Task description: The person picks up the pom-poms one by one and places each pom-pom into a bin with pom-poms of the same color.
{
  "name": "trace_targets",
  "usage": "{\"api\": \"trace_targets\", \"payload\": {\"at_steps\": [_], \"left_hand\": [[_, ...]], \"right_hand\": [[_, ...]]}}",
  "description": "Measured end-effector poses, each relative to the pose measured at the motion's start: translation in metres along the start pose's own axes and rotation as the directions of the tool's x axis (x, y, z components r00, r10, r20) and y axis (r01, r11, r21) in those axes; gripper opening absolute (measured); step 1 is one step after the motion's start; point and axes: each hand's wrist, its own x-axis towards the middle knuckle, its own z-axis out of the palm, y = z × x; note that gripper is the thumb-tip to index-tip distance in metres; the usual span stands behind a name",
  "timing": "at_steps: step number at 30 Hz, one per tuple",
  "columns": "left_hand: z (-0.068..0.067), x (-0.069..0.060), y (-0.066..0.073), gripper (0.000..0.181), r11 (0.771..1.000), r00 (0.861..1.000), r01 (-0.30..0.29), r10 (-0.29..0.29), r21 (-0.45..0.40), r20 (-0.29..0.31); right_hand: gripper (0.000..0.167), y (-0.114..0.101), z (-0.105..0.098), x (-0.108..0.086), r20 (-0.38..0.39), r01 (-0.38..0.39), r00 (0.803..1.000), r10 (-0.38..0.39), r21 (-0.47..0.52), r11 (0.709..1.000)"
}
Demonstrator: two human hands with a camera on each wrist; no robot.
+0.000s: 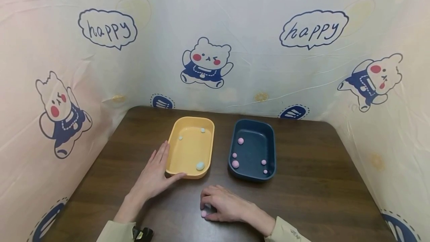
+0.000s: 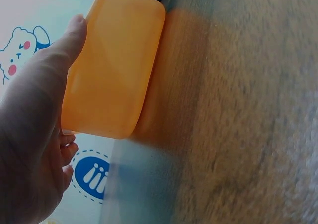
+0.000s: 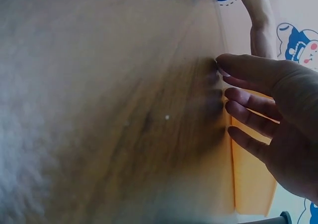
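My left hand lies against the near left corner of a yellow tray, fingers straight along its side and thumb at the near rim. Inside that tray are a larger pale green ball and two smaller ones. In front of the trays, my right hand pinches a small pink ball between thumb and index fingertip, low at the table. The right wrist view shows the right hand with the other fingers bent beside the thumb; the ball is mostly hidden there.
A dark blue tray holding several pink balls stands right of the yellow one. Both are on a brown wooden table. A printed curtain rises along the back and sides.
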Motion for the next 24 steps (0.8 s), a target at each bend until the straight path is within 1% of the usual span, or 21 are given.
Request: {"api": "trace_targets", "payload": {"at_steps": [8,13,17,19,22,24], "left_hand": [[0.001,0.000,0.000,0.133,1.000,1.000,0.001,-0.001,0.002,-0.002],[0.002,0.000,0.000,0.134,1.000,1.000,-0.004,0.004,-0.004,-0.002],[0.001,0.000,-0.001,0.135,1.000,1.000,-0.006,0.006,-0.002,-0.002],[0.002,0.001,-0.001,0.135,1.000,1.000,-0.010,0.010,0.001,-0.005],[0.002,0.001,-0.001,0.133,1.000,1.000,-0.016,0.016,-0.002,-0.016],[0.002,0.001,-0.001,0.133,1.000,1.000,-0.019,0.019,0.000,-0.019]], "right_hand": [[0.012,0.003,0.000,0.001,0.013,0.001,1.000,-0.001,0.019,1.000],[0.012,0.006,-0.003,-0.001,0.003,-0.009,1.000,0.008,0.073,0.997],[0.012,0.008,-0.011,-0.005,-0.043,-0.005,0.999,0.012,0.156,0.988],[0.010,0.009,-0.017,-0.007,-0.078,-0.003,0.997,0.018,0.188,0.982],[0.008,0.010,-0.029,-0.011,-0.140,-0.001,0.990,0.031,0.213,0.977],[0.007,0.012,-0.037,-0.014,-0.185,0.000,0.982,0.040,0.212,0.977]]}}
